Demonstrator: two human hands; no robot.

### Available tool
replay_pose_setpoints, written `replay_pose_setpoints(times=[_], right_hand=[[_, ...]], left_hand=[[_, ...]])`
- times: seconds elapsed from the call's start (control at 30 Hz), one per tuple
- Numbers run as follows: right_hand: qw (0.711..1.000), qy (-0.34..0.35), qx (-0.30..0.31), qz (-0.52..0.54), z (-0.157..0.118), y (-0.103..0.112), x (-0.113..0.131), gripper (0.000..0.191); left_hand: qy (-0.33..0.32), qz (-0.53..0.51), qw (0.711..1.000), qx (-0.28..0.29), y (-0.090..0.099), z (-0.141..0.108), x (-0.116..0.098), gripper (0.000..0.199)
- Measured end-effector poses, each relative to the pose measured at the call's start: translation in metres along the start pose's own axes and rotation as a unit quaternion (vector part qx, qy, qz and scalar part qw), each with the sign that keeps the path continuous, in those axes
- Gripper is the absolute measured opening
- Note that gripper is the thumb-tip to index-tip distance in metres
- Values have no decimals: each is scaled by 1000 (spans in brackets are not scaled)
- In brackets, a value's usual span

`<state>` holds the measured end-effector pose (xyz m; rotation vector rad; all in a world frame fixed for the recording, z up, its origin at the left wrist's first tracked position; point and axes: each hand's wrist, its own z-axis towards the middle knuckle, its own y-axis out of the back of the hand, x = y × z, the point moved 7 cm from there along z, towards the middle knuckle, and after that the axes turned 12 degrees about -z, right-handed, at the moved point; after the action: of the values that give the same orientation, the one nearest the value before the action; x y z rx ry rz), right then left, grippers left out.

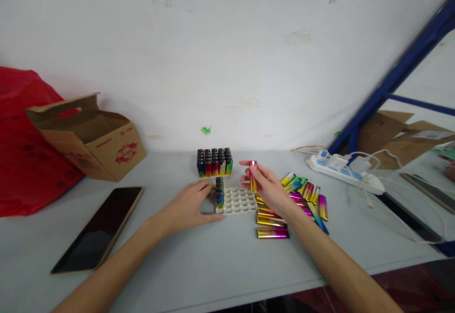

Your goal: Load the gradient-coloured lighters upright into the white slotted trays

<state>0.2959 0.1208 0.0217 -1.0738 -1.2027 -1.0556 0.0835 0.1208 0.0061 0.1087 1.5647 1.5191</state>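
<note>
A pale tray (236, 205) with rows of round-cornered slots lies on the table. My left hand (190, 205) grips its left edge, thumb at the near corner and fingers at the far one. Black-topped lighters (220, 198) stand in a column along the tray's left side. Above the tray's right end, my right hand (270, 187) holds a shiny red-and-gold lighter (253, 180) roughly upright between thumb and fingers. Loose metallic lighters (273, 233) in gold, purple, green and blue lie beside and under my right hand, which partly hides them.
Behind the tray stands a filled block of lighters (215, 167). A tablet (99, 228), an open cardboard box (103, 142) and a red bag (28, 142) are at left. To the right lie a power strip (344, 175) with cables and a dark phone-like device (408, 216).
</note>
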Motion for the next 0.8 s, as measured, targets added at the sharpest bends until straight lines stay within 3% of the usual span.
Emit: replay_pose_setpoints(times=[0.17,0.4,0.67,0.8], right_hand=[[999,-5,45,-12,-2,-14,-1,51],[994,-97,19,-38,-4,-17,-14,66],[991,-89,-19,-99,-4,-13,-14,49],[993,-78,-22,-87,-1,-11,-14,57]], left_hand=[[17,11,1000,14,-1,0,-1,65],[8,5,1000,9,-1,1,-1,66],[-2,-17,1000,0,-1,0,3,64],[0,-21,1000,3,0,1,1,64]])
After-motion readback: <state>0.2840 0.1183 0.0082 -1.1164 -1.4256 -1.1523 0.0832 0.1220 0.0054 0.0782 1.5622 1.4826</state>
